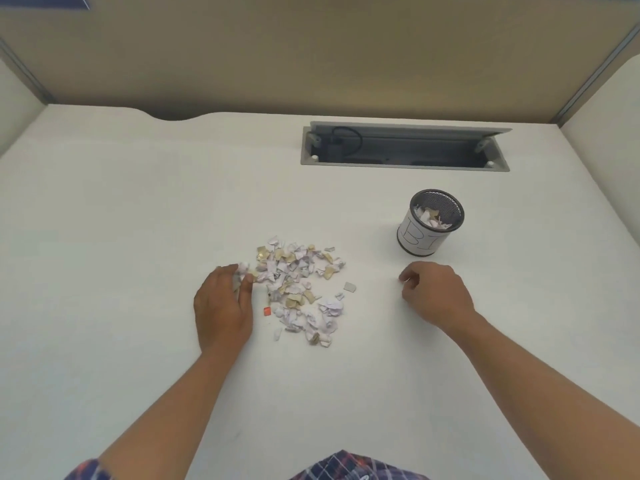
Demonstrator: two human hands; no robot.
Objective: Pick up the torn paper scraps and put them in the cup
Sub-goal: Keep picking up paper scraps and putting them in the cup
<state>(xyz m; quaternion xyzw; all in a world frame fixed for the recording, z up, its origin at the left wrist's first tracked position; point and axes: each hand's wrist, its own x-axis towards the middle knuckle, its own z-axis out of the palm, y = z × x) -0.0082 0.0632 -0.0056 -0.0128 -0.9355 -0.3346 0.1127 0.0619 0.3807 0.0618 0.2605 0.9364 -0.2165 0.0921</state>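
Observation:
A loose pile of torn paper scraps [300, 289], white, lilac and tan, lies on the white desk in the middle. My left hand [222, 306] is at the pile's left edge and pinches a few white scraps between thumb and fingers. A black mesh cup [429, 223] wrapped in white paper stands to the right and behind the pile, with several scraps inside. My right hand [434, 292] hovers just in front of the cup, fingers curled; nothing shows in its grip.
An open grey cable tray [403, 148] with a black cord is sunk into the desk behind the cup. A small orange scrap [267, 310] lies beside my left hand. Beige partition walls close the desk at the back and sides.

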